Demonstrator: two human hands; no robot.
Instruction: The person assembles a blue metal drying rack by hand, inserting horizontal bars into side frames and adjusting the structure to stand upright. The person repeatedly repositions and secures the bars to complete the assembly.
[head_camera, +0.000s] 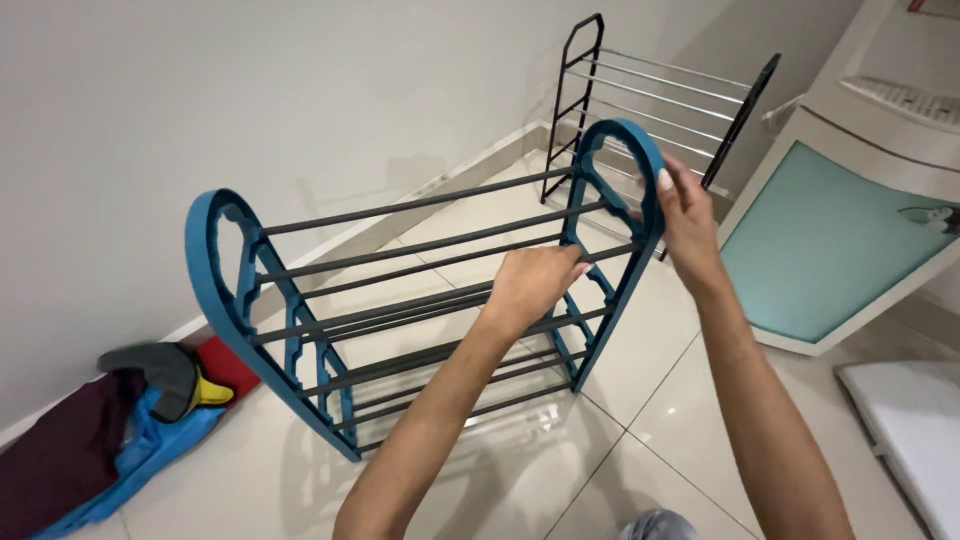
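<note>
left hand (535, 285) clamped on dark rod (440, 265) | right hand (685, 215) gripping arched blue plastic frame (620, 150)

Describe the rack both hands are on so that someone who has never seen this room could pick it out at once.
On the tiled floor by the white wall, the blue-framed shoe rack stands in front. The left hand grips a dark crossbar and the right hand holds its arched end panel. The black-framed rack behind it has straight ends and silver bars; this one has rounded blue ends.
</note>
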